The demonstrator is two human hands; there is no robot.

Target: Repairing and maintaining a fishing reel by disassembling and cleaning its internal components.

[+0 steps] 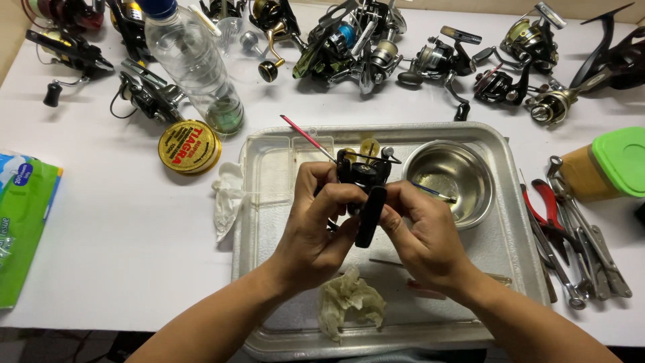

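Both hands are wrapped around a small black fishing reel [363, 180], left hand [316, 222] and right hand [423, 232] closed on it above a dented metal tray [510, 249] on the white counter [121, 222]. Shiny steel bowl [447, 180] sits in the tray, plus a crumpled rag [349, 299]. More reels [376, 47] line the back edge, with pliers [547, 208] on the right.
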